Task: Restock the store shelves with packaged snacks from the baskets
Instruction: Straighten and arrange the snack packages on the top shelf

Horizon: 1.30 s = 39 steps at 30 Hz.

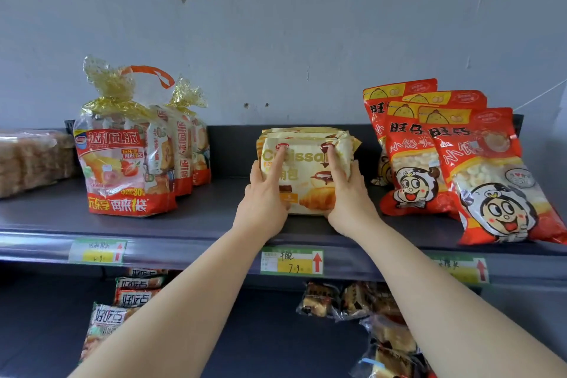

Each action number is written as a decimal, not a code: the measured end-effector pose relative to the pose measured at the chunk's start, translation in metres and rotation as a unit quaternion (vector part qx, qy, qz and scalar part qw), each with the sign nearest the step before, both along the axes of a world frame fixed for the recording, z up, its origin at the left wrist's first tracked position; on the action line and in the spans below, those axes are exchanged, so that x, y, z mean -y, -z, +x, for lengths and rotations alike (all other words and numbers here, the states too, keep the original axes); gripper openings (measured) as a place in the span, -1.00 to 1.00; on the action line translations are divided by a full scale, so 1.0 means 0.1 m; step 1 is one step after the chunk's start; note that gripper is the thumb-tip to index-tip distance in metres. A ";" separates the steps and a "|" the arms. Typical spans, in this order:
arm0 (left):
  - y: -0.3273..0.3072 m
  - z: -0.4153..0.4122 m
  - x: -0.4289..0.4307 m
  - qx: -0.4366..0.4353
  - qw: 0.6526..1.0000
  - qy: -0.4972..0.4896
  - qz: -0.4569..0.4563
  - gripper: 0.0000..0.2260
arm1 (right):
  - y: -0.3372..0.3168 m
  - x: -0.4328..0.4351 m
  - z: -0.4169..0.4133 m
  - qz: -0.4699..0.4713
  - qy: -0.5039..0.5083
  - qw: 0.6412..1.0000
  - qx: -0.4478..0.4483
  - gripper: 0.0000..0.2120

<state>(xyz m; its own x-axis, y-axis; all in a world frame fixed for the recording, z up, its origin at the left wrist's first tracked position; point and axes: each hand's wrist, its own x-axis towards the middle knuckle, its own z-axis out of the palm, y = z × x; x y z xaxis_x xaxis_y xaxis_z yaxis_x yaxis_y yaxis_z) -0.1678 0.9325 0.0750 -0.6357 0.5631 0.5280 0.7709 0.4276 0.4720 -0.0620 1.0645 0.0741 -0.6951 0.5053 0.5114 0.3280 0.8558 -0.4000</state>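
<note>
A cream-yellow croissant pack (306, 181) stands upright on the dark top shelf (196, 218), in front of more packs of the same kind. My left hand (264, 199) holds its left side, index finger stretched up across the front. My right hand (346, 196) holds its right side the same way. Both hands touch the pack near its lower corners. No basket is in view.
Red-and-clear cake bags (129, 163) stand at the left; red bun-snack bags (454, 163) lean at the right. Wrapped brown cakes (27, 159) lie far left. Price tags (291, 261) line the shelf edge. The lower shelf holds biscuit packs (122, 310) and wrapped pastries (368, 310).
</note>
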 end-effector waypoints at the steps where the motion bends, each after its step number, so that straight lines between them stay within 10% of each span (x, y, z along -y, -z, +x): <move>1: 0.00 0.00 0.01 0.003 1.000 0.005 0.007 -0.05 | 0.00 -0.01 0.02 0.002 0.005 1.000 0.001 0.18; 12: 0.08 0.03 0.04 -0.086 0.993 0.003 0.083 -0.17 | 0.04 0.08 0.06 0.194 0.026 0.979 -0.065 -0.05; 28: 0.07 0.12 0.10 -0.188 0.979 -0.017 0.072 -0.35 | 0.02 0.19 0.20 0.187 0.087 0.978 -0.027 -0.22; 39: 0.13 0.45 0.24 -0.195 0.956 0.182 0.121 -0.78 | 0.13 0.29 0.80 0.133 0.166 0.973 -0.086 -0.52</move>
